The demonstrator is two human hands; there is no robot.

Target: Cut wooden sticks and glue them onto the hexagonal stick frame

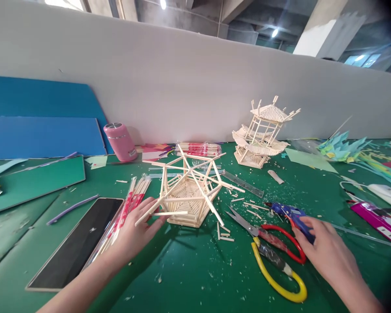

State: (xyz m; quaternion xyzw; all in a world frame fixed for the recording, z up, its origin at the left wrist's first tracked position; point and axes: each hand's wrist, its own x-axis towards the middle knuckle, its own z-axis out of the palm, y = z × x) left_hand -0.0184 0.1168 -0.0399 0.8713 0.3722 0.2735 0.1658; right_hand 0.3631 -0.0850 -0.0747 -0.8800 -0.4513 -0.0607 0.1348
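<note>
You are steadying the hexagonal stick frame (189,195) at the desk's (189,269) middle, left hand (137,230) pinching a loose stick (169,213) against it. Your right hand (326,248) is closing its grip on the blue glue gun (293,217) beside the pliers (273,256); gluing that stick looks next, calling for a steady nozzle.

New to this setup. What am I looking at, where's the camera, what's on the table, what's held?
There is no machine here: a person works with two bare hands, filmed by one camera worn on their head, looking forward and down. The left hand holds a thin wooden stick against a hexagonal stick frame. The right hand is closing its grip on a blue glue gun. On the green table also lie red-and-yellow shears, a metal ruler, packs of chopsticks, a pink flask and a finished stick pavilion.
</note>
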